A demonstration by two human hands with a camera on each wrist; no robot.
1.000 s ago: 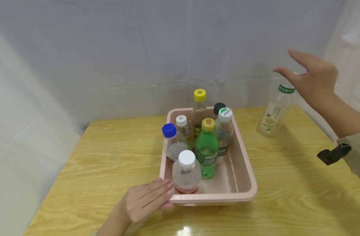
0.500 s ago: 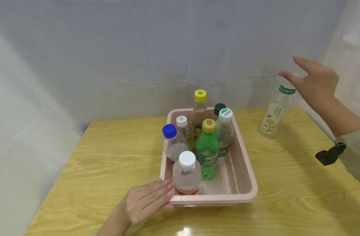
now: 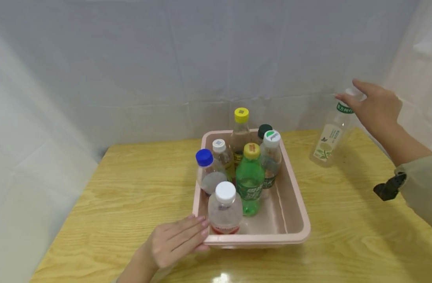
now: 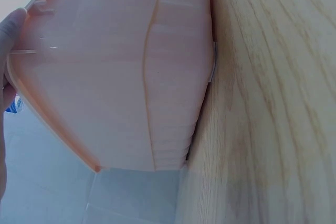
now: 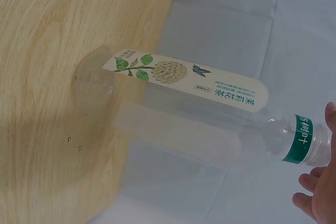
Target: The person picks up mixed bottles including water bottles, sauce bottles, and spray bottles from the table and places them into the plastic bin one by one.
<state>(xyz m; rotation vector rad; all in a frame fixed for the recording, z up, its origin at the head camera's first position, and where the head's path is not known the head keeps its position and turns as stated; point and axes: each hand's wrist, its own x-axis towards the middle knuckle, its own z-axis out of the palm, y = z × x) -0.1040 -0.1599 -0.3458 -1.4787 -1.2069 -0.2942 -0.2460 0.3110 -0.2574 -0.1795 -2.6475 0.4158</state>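
A pink plastic basin (image 3: 297,204) holds several capped drink bottles, among them a green bottle (image 3: 250,184) and a clear one with a white cap (image 3: 225,212) at the near left corner. My left hand (image 3: 177,239) rests its straight fingers on that corner of the rim; in the left wrist view its thumb (image 4: 13,24) touches the rim from outside. To the right stands a clear empty tea bottle (image 3: 327,141), upright, with a flower label and green neck band. My right hand (image 3: 379,106) is at its top, thumb and fingers spread around the neck; the right wrist view shows fingertips beside it.
The wood-grain table (image 3: 138,184) extends on both sides of the basin. White sheeting (image 3: 148,78) hangs behind the table's back edge and along the sides. A black strap (image 3: 389,188) hangs from the right sleeve.
My right hand has come down over the top of the tea bottle, its thumb and fingers now at the neck. The left hand stays on the basin's corner.
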